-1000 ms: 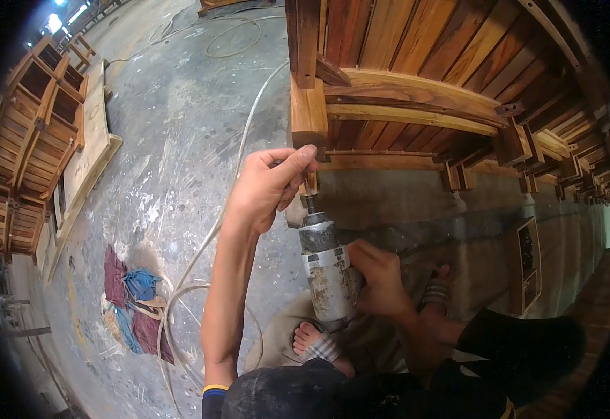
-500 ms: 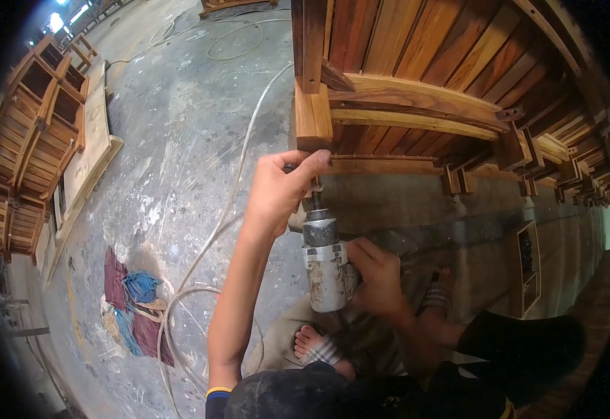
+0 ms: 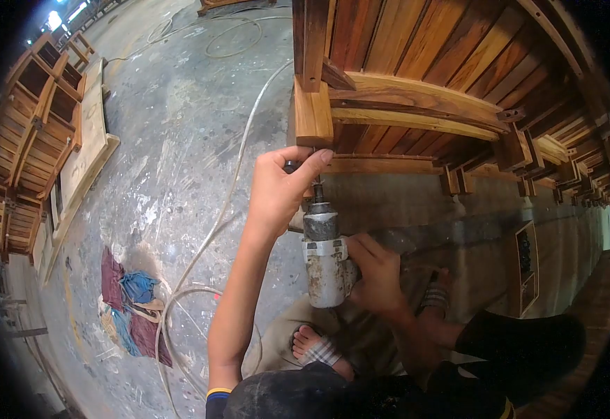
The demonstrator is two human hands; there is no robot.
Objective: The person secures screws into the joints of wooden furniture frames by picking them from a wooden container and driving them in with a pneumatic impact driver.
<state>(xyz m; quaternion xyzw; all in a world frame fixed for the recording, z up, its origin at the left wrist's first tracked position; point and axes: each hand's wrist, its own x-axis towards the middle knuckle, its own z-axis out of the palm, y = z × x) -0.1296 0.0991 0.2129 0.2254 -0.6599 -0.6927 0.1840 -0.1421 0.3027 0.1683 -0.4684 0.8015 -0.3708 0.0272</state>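
My right hand (image 3: 375, 274) is wrapped around the grip of a worn grey impact driver (image 3: 326, 276), its nose pointing up toward the furniture. The driver's dark bit (image 3: 318, 190) reaches up to the end of a square wooden leg (image 3: 313, 119). My left hand (image 3: 280, 183) is closed just below that leg, thumb and forefinger pinched at its end face beside the bit. A small black piece (image 3: 292, 166) shows between the left fingers, mostly covered by them. The leg belongs to a slatted wooden furniture piece (image 3: 417, 42) with curved rails.
A pale hose (image 3: 239, 160) snakes over the paint-spotted concrete floor, coiling beside my left forearm. Crumpled rags (image 3: 137, 297) lie at the left. More slatted furniture (image 3: 36, 133) rests by a pale board (image 3: 88, 150). At the right stands a shallow wooden box (image 3: 525, 269) holding dark items.
Both hands keep their holds, and the driver stays in line with the leg. The view has shifted very slightly.
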